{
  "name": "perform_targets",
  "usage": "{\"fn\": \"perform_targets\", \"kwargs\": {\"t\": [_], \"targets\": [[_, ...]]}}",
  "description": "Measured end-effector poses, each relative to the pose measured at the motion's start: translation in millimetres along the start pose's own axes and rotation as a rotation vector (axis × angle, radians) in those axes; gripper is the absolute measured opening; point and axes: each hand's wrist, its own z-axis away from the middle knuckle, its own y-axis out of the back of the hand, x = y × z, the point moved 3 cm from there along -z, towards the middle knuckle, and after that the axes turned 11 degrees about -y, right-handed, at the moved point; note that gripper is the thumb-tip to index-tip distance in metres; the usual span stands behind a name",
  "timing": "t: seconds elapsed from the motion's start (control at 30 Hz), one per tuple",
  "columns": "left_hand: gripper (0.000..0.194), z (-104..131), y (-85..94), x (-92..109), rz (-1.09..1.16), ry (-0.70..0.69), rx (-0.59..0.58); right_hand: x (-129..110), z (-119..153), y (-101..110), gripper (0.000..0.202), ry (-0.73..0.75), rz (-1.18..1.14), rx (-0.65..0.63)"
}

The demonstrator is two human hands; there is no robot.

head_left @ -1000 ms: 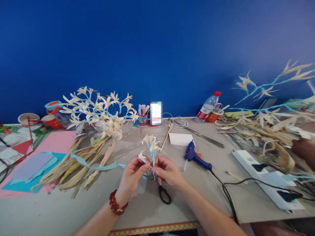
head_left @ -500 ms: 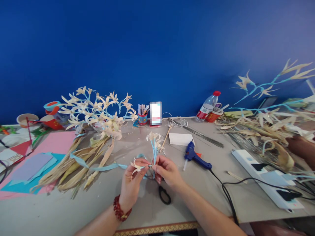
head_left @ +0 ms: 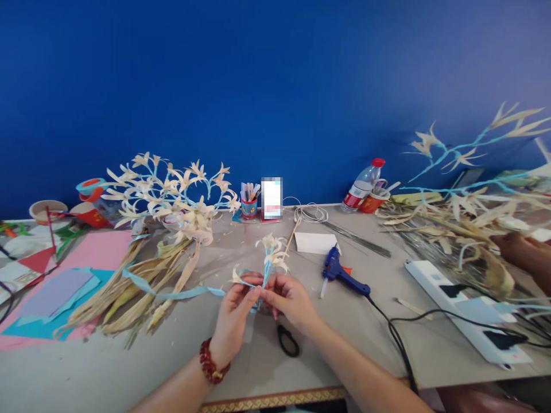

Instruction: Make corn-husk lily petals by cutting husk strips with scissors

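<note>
Trim (head_left: pixel 275 400) with a gold pattern edges the near side of a grey table (head_left: pixel 155 358). Just beyond, both hands meet, fingertips pinched together: the left hand (head_left: pixel 235 318), wearing a red bead bracelet (head_left: pixel 212 362), holds the blue stem of a single pale flower (head_left: pixel 237 276); the right hand (head_left: pixel 290 301) grips an upright bunch of pale flowers (head_left: pixel 272 255). Fingers hide where the stems meet. A black loop handle (head_left: pixel 288 341) lies just below the right hand.

Leftward, a light-blue ribbon (head_left: pixel 189 295) crosses dried husks (head_left: pixel 129 287), beside coloured paper (head_left: pixel 54 298). Rightward lie a white power strip (head_left: pixel 465 312) and a blue glue gun (head_left: pixel 344 276), whose black cord (head_left: pixel 390 327) runs to the near edge. Another person's hand (head_left: pixel 516 249) is among husks at far right. A stick (head_left: pixel 293 234) stands close behind the bunch, near a white card (head_left: pixel 316 242).

Farther back are a large flower arrangement (head_left: pixel 172 195), a pen cup (head_left: pixel 249 207), a phone (head_left: pixel 272 198) and a tilted bottle (head_left: pixel 364 186), before a blue wall (head_left: pixel 275 86).
</note>
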Motion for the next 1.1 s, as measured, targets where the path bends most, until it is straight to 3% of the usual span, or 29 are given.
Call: {"fn": "perform_targets", "kwargs": {"t": [0.13, 0.37, 0.67, 0.9, 1.1], "targets": [[0.01, -1, -1.2, 1, 0.095, 0.074, 0.04, -7, 1, 4, 0.034, 0.047, 0.077, 0.056], [0.011, 1, -5.8, 4, 0.178, 0.172, -0.005, -11, 0, 11, 0.029, 0.046, -0.245, 0.085], [0.012, 1, -16.0, 9, 0.081, 0.21, -0.138, -8, 1, 8, 0.027, 0.015, -0.317, 0.072], [0.014, 4, -15.3, 8, 0.077, 0.21, -0.06, -4, 3, 10, 0.028, 0.112, -0.283, 0.197], [0.015, 5, -13.0, 9, 0.151, 0.217, -0.011, 3, 2, 10, 0.022, 0.242, -0.211, 0.188]]}}
